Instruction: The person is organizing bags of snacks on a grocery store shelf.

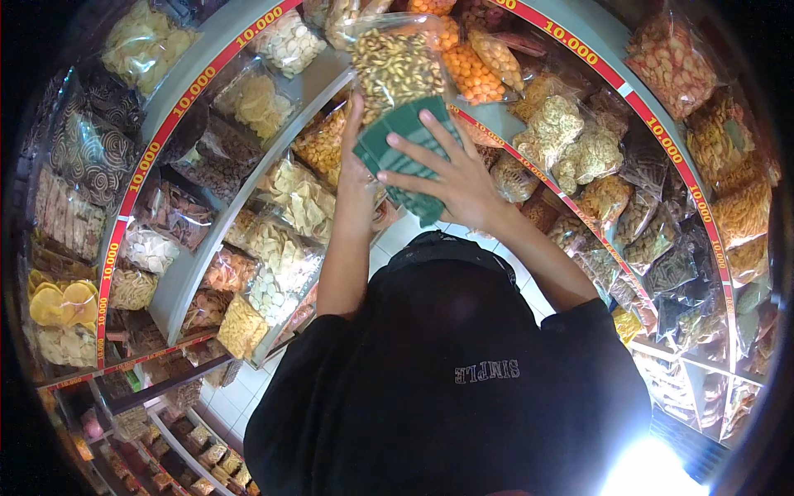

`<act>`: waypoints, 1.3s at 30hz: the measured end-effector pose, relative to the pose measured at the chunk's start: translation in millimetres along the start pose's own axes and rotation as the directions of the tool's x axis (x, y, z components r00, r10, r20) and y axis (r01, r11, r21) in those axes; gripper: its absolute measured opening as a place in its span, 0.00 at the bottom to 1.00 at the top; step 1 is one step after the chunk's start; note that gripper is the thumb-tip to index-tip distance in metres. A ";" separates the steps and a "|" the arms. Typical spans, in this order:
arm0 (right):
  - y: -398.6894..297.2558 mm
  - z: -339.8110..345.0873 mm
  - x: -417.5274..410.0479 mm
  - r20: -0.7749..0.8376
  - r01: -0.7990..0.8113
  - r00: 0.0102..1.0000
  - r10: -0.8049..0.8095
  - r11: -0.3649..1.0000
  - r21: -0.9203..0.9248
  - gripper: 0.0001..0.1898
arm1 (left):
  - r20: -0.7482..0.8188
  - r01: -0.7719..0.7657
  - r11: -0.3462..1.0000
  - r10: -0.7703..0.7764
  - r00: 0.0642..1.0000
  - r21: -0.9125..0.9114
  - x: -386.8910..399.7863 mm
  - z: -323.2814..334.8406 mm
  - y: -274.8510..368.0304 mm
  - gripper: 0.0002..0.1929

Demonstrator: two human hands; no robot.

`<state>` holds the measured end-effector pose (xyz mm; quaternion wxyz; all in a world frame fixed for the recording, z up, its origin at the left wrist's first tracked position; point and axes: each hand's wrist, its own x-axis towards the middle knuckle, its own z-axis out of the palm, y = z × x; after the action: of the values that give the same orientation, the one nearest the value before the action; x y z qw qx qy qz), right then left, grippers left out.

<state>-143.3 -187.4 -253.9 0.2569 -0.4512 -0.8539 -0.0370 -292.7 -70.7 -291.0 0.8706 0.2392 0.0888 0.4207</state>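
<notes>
A clear plastic bag of what look like shelled-open nuts (397,68) is held up in front of me. At its left side is my left hand (358,146), thumb pointing up along the edge, gripping the bag; its other fingers are mostly hidden behind. A green cloth with paler stripes (397,133) covers the lower part of the bag. My right hand (456,177) presses that cloth against the bag from the right, back of the hand showing and fingers spread across it.
Curved shelves of bagged snacks surround me, edged with red price strips (139,164). Bags of orange balls (476,74) lie just right of the held bag, white chips (291,43) to its left. White floor tiles (232,403) show below. A bright light (651,471) glares at lower right.
</notes>
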 end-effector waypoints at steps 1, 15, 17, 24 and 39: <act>3.0 1.5 -7.0 -0.018 0.006 1.000 -0.006 1.000 -0.002 0.32 | -0.041 -0.135 0.988 0.139 0.989 0.076 4.3 9.2 1.9 0.30; 97.5 -105.6 50.1 -0.655 -0.385 0.738 0.163 0.899 -0.210 0.31 | 0.156 -0.443 0.893 0.428 0.890 0.077 13.8 72.2 84.2 0.30; 138.6 -124.9 61.5 -0.631 -0.446 0.755 0.179 0.846 -0.293 0.29 | 0.217 -0.369 0.928 0.351 0.911 0.046 29.5 91.6 80.2 0.30; 212.3 -151.2 49.4 0.024 -0.620 0.785 0.620 0.783 0.053 0.25 | 0.224 -0.246 0.936 0.191 0.956 0.251 100.9 165.8 51.5 0.22; 192.6 -206.3 44.4 -0.447 -0.445 0.361 0.819 0.572 0.689 0.37 | 0.441 0.144 0.776 -0.489 0.753 0.613 316.7 242.2 -47.7 0.25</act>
<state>71.8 -101.2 -86.9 0.6651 -0.6230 -0.4012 0.0923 26.0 66.5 -89.0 0.8105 0.5721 -0.0234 0.1232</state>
